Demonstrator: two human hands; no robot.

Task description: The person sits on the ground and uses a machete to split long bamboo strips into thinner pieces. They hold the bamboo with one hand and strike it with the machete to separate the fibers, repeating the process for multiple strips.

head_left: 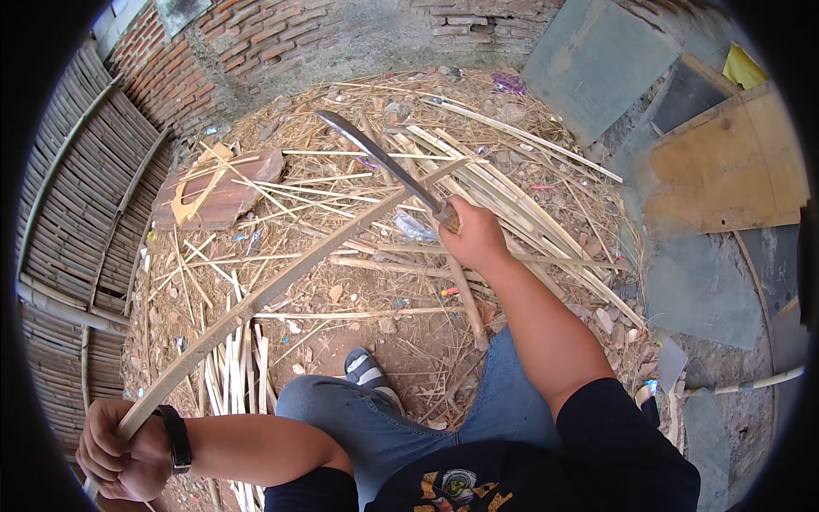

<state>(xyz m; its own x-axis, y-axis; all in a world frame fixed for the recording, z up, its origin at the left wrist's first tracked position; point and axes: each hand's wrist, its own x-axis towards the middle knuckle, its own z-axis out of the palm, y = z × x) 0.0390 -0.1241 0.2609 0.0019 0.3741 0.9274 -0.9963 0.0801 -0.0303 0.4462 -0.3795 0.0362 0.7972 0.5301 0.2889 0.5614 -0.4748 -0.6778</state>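
Observation:
In my right hand [474,235] is a machete [375,154], gripped by its wooden handle. Its dark, curved blade points up and to the left, crossing over a long wooden strip [281,286]. My left hand [128,452], at the lower left, is wrapped round the near end of that strip. From there the strip slants up to the right, its far end just beyond the machete's blade near the handle. Whether blade and strip touch, I cannot tell.
Split bamboo strips [529,230] lie piled beyond my right hand, and a bundle of pale strips [235,375] lies left of my foot [371,375]. A brown board [230,205] rests on the littered ground. Grey sheets [589,72] lean at right; a bamboo fence [72,179] stands left.

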